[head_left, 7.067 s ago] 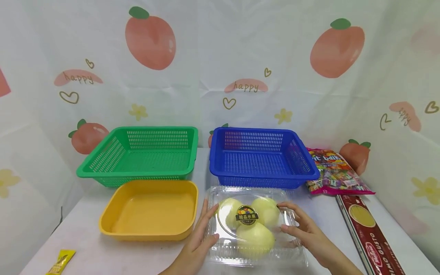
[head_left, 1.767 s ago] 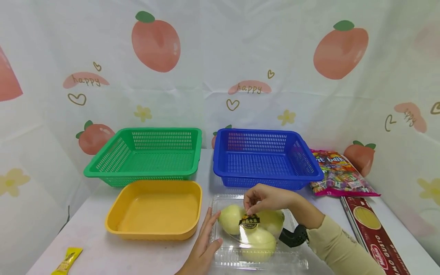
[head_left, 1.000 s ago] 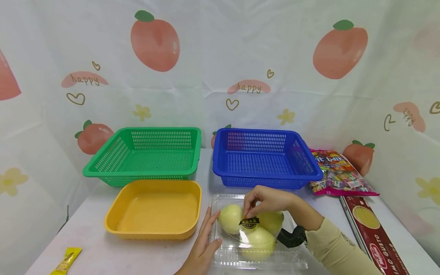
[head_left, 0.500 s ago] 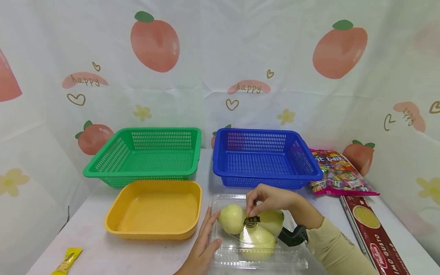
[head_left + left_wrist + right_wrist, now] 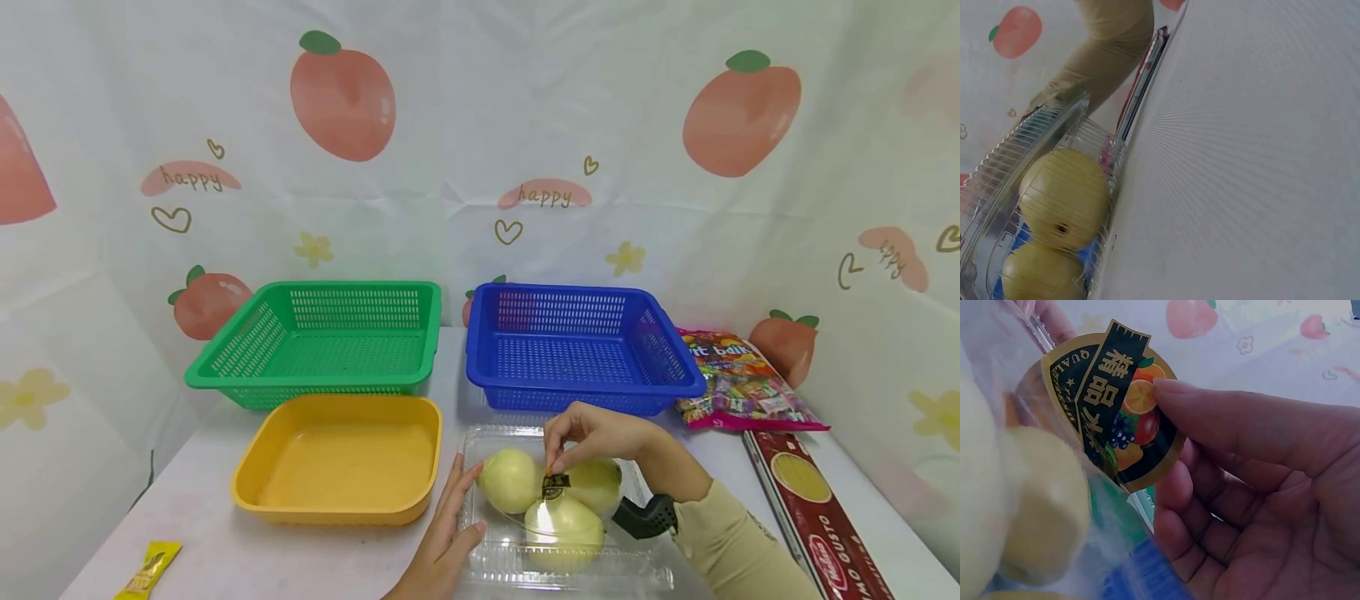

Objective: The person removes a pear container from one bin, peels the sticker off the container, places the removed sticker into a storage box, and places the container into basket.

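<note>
A clear plastic clamshell box (image 5: 495,567) with pale yellow-green round fruits (image 5: 512,481) inside stands at the front of the table. My right hand (image 5: 600,433) pinches the edge of a black and gold sticker (image 5: 1116,406) between thumb and fingers. Part of that sticker is lifted off the lid, while its other part still sticks to the plastic. Along the box's left side rests my left hand (image 5: 442,533), fingers extended against the wall. In the left wrist view the box's ridged side and two fruits (image 5: 1066,200) show, but the left hand hardly does.
Behind the box stands a blue basket (image 5: 585,390), with a green basket (image 5: 315,383) to its left. A yellow tray (image 5: 337,508) sits left of the box. A candy bag (image 5: 750,392) and a long red box (image 5: 817,517) lie right; a small yellow packet (image 5: 150,571) lies front left.
My right hand has gone from the box's right side to the sticker on top, and has been peeling its left edge up and rightward. The left hand stays at the box's left side.
</note>
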The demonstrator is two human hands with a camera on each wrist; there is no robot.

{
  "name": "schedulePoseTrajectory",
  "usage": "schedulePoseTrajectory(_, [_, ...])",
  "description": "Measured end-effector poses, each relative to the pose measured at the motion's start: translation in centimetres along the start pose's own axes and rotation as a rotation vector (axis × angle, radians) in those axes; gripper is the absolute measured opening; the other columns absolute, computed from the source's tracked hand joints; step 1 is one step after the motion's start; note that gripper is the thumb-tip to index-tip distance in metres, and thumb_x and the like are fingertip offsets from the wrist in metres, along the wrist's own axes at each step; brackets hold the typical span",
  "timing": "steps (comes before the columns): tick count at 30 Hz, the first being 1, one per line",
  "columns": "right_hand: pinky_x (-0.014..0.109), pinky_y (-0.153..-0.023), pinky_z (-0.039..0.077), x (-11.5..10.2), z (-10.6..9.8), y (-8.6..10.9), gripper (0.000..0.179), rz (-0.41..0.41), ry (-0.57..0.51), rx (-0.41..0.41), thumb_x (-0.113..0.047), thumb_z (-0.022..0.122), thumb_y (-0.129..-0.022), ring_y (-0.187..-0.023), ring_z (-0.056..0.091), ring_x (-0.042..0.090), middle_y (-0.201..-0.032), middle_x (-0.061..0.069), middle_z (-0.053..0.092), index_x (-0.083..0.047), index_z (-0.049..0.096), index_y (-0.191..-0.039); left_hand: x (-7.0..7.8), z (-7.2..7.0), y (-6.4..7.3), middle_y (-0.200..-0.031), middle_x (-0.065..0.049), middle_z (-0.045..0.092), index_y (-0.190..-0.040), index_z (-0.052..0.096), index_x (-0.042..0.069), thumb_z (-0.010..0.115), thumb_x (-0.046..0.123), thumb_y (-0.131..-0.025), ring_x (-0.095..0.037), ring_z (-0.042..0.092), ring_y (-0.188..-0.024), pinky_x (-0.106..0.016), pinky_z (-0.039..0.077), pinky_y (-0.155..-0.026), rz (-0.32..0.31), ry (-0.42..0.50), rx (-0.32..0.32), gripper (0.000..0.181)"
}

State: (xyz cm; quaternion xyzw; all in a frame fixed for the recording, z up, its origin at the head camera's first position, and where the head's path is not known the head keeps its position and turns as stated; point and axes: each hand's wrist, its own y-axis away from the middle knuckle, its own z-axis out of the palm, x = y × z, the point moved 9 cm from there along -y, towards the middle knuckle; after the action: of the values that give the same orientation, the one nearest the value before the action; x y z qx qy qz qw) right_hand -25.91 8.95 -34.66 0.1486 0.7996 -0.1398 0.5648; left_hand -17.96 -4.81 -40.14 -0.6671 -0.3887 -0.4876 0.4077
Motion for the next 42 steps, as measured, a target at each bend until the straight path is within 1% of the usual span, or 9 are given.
schedulePoseTrajectory(6, [0.023,-0.075,0.047,-0.1,-0.1,0.2,0.017,-0.037,-0.050,-0.007,0.000,0.062,-0.085,-0.082,0.054,0.004,-0.080,0.018,0.058,0.017,0.060,-0.086,-0.1,0.0,0.0,-0.156,-0.015,-0.012,-0.148,0.024,0.016,0.044,0.010,-0.095,-0.032,-0.011,-0.141,-0.003,0.001,-0.100,0.009,0.011,0.003,0.057])
schedulePoseTrajectory(13, [0.018,-0.072,0.045,0.1,-0.3,0.4,0.017,-0.050,-0.088,-0.007,0.003,0.059,-0.085,-0.082,0.053,0.003,-0.085,-0.008,0.062,0.020,0.057,-0.087,-0.1,0.1,-0.1,-0.156,-0.016,-0.013,-0.148,0.022,0.013,0.042,0.008,-0.095,-0.036,-0.012,-0.141,-0.001,0.004,-0.100,0.010,0.007,-0.012,0.056])
schedulePoseTrajectory(18, [0.016,-0.070,0.044,0.1,-0.4,0.5,0.018,-0.050,-0.110,0.000,0.003,0.058,-0.086,-0.081,0.053,0.003,-0.087,-0.009,0.062,0.020,0.055,-0.087,-0.1,0.1,-0.1,-0.156,-0.015,-0.014,-0.148,0.020,0.014,0.042,0.010,-0.096,-0.035,-0.012,-0.142,-0.009,0.005,-0.107,-0.004,-0.005,-0.020,0.057])
schedulePoseTrajectory(24, [0.016,-0.069,0.044,0.3,-0.6,0.6,0.018,-0.039,-0.146,0.017,0.002,0.057,-0.087,-0.081,0.053,0.004,-0.087,-0.009,0.063,0.019,0.055,-0.089,-0.6,0.0,-0.3,-0.157,-0.010,-0.013,-0.148,0.021,0.016,0.042,0.010,-0.095,-0.026,-0.009,-0.142,0.000,0.004,-0.099,-0.050,-0.023,-0.009,0.058])
schedulePoseTrajectory(27, [0.016,-0.070,0.045,0.5,-0.6,0.6,0.010,-0.035,-0.179,0.020,0.002,0.057,-0.088,-0.082,0.054,0.004,-0.088,-0.008,0.063,0.010,0.062,-0.089,-0.6,0.0,-0.3,-0.157,-0.010,-0.012,-0.149,0.021,0.017,0.043,0.011,-0.095,-0.026,-0.009,-0.142,-0.001,0.004,-0.099,-0.055,-0.030,-0.004,0.058])
schedulePoseTrajectory(30, [0.015,-0.070,0.045,0.5,-0.7,0.7,0.014,-0.035,-0.206,0.026,0.002,0.056,-0.088,-0.081,0.054,0.004,-0.088,-0.008,0.063,-0.005,0.068,-0.091,-0.7,0.0,-0.2,-0.158,-0.009,-0.011,-0.149,0.021,0.016,0.043,0.012,-0.095,-0.027,-0.008,-0.143,-0.007,0.005,-0.104,-0.065,-0.038,-0.002,0.058])
schedulePoseTrajectory(32, [0.015,-0.071,0.046,0.6,-0.7,0.7,0.020,-0.024,-0.217,0.036,0.001,0.056,-0.089,-0.082,0.055,0.004,-0.088,-0.009,0.064,-0.013,0.069,-0.092,-0.6,0.0,-0.2,-0.157,-0.011,-0.011,-0.149,0.020,0.014,0.043,0.012,-0.095,-0.030,-0.008,-0.143,-0.019,0.007,-0.112,-0.061,-0.039,-0.005,0.058])
schedulePoseTrajectory(36, [0.017,-0.073,0.047,0.6,-1.1,0.9,0.023,-0.013,-0.231,0.061,0.001,0.054,-0.090,-0.083,0.056,0.003,-0.089,-0.011,0.064,-0.017,0.069,-0.093,-0.4,0.1,-0.1,-0.157,-0.013,-0.011,-0.148,0.022,0.016,0.043,0.012,-0.095,-0.034,-0.009,-0.143,-0.042,0.005,-0.114,-0.047,-0.035,-0.004,0.058])
schedulePoseTrajectory(42, [0.020,-0.076,0.048,-0.3,-3.2,2.2,0.026,-0.011,-0.254,0.198,0.002,0.048,-0.093,-0.081,0.054,0.003,-0.089,-0.012,0.063,-0.016,0.066,-0.094,-0.3,-0.1,0.0,-0.157,-0.014,-0.009,-0.147,0.025,0.017,0.045,0.010,-0.093,-0.031,-0.008,-0.142,-0.015,0.002,-0.108,-0.018,-0.025,0.023,0.058])
